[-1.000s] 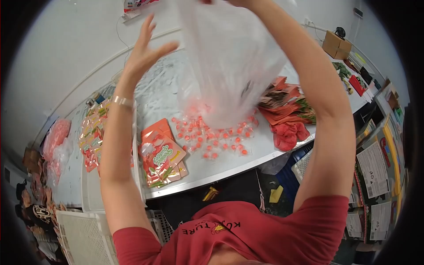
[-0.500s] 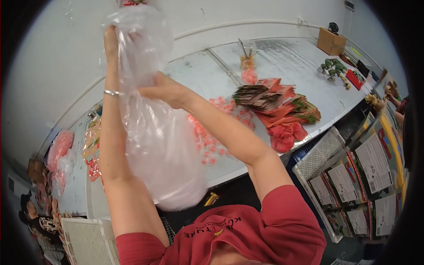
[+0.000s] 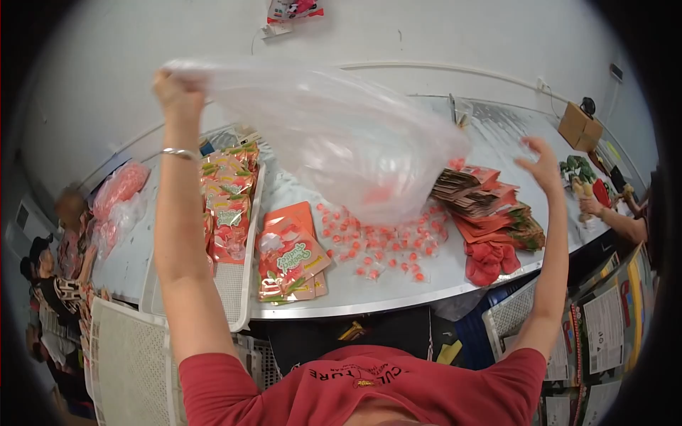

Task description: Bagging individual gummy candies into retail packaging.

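Observation:
My left hand, raised at the far left, is closed on one corner of a large clear plastic bag. The bag streams out to the right above the table, blurred by motion. On the right, my right hand is raised with its fingers apart and nothing in it, away from the bag. Under the bag lies a spread of small clear-wrapped red candies, partly hidden by it. Beside them are flat printed pouches on the left and a fanned stack of pouches on the right.
A white tray of filled-looking pouches stands at the left. Red crumpled cloth lies at the table's front edge. Farther right are a cardboard box and another person's hand. White crates stand below left; pink bags lie beyond.
My right hand has let go of the bag and swung far right. The bag has gone from hanging upright to stretching sideways from my left hand. The view has shifted left, showing the pouches.

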`<state>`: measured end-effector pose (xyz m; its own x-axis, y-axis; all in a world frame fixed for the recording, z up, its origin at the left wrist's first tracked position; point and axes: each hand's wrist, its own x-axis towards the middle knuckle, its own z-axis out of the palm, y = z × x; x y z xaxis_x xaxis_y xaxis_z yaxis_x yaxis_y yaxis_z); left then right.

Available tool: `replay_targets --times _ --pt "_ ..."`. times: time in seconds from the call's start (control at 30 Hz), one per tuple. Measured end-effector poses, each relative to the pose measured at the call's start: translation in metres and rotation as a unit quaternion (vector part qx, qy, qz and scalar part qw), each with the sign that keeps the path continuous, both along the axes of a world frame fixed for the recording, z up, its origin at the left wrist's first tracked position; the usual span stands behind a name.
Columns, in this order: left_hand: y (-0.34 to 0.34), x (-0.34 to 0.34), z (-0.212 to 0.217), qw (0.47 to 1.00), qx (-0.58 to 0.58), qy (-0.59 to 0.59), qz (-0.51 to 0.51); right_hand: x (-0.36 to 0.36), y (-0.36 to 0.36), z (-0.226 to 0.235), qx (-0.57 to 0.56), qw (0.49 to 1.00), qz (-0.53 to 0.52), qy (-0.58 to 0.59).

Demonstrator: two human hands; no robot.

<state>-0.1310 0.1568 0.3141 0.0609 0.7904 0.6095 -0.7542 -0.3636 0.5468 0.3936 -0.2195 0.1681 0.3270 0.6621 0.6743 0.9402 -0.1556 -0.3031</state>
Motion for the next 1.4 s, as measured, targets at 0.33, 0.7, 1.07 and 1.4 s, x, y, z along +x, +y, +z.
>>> replay_targets --times 0.33,0.7,1.07,1.4 --pt "-0.043 0.136 0.019 0.934 0.057 0.049 -0.350 -0.257 0.202 0.057 -0.063 0.854 0.439 0.273" --pt "-0.051 -0.008 -0.054 0.845 0.067 0.508 0.154 -0.145 0.161 0.037 -0.098 0.979 0.178 -0.012" --pt "-0.089 0.144 -0.058 0.610 0.410 0.481 0.478 -0.236 0.125 0.156 -0.238 0.947 0.010 -0.215" --pt "-0.059 0.089 -0.051 0.429 0.432 0.583 0.538 0.000 0.034 0.025 0.048 0.903 -0.255 -0.343"
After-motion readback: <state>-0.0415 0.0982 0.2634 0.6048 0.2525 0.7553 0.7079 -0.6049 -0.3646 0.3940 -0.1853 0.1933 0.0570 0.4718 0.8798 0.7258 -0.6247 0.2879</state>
